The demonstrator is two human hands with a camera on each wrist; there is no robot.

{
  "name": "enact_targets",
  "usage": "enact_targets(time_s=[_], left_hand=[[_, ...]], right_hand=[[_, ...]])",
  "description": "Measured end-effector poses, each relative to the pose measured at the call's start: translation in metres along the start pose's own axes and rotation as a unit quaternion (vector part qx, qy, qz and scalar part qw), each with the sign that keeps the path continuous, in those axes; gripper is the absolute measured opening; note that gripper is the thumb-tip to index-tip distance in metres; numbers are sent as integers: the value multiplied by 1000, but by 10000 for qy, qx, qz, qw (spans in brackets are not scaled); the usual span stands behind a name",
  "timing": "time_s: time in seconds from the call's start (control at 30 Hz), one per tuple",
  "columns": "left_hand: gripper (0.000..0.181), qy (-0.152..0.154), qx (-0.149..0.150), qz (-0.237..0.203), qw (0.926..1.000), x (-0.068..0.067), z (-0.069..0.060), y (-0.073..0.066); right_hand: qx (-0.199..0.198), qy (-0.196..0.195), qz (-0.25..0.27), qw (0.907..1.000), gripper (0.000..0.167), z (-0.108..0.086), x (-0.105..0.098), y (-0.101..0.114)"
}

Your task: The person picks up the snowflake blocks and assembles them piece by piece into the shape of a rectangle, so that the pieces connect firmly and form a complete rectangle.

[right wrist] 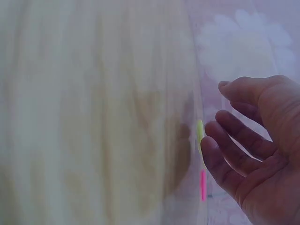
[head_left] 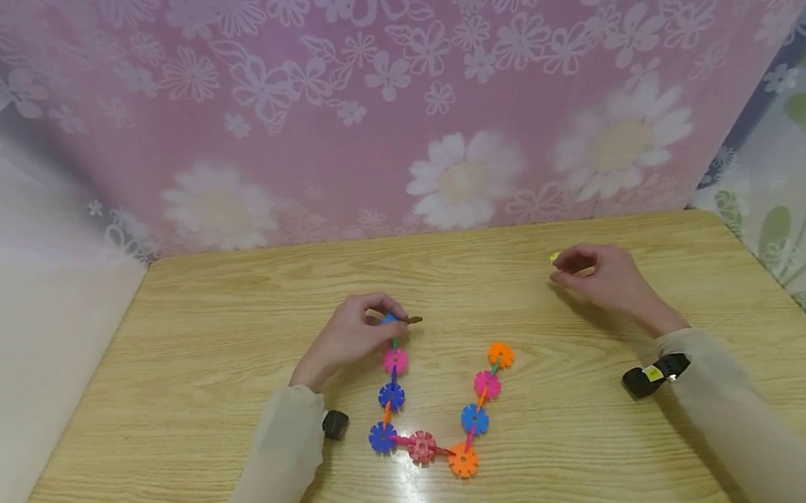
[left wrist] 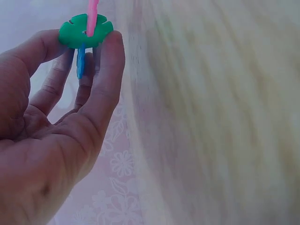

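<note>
My left hand (head_left: pixel 352 330) is at the upper left end of a chain of notched plastic discs. Between thumb and finger it pinches a green notched disc (left wrist: pixel 72 35), with a pink disc (left wrist: pixel 92 16) and a blue disc (left wrist: pixel 80 65) slotted into it on either side. A brown disc (head_left: pixel 414 319), seen edge-on, sticks out past the fingertips. The right hand (head_left: pixel 608 278) hovers over the table's far right, thumb and fingers apart. Just beyond its fingertips lies a yellow disc (right wrist: pixel 200 133); whether they touch, I cannot tell. Another pink disc (right wrist: pixel 203 185) lies nearby.
From the left hand the chain bends in a U across the table (head_left: pixel 230 304), through a dark blue disc (head_left: pixel 383 436) and an orange disc (head_left: pixel 462 460), ending at another orange disc (head_left: pixel 500 355). Flowered pink cloth (head_left: pixel 333 160) hangs behind the table.
</note>
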State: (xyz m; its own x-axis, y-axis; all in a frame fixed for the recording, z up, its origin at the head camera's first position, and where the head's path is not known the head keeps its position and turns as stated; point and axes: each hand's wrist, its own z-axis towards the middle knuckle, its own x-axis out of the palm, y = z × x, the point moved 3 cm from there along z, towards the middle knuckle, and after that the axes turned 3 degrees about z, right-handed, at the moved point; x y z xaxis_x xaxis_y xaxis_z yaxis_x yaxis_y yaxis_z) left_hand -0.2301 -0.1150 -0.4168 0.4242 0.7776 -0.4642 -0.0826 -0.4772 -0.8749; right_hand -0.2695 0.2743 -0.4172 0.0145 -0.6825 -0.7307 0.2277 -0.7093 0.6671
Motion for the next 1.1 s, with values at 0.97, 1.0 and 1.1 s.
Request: enact_targets(time_s=[0.97,1.0,1.1], left_hand=[[18,254,175,-491,9983,2,3,-3],[18,265,169,-498,9983,3,3,-3],[17,275,188,-476,9983,3,4,-4]], right_hand=[[1,1085,-825,9907,53,33,-25,-41],[-4,1173,-855,9894,55,35,-26,-42],[144,1433,-769,9866,57,39,-26,-42]])
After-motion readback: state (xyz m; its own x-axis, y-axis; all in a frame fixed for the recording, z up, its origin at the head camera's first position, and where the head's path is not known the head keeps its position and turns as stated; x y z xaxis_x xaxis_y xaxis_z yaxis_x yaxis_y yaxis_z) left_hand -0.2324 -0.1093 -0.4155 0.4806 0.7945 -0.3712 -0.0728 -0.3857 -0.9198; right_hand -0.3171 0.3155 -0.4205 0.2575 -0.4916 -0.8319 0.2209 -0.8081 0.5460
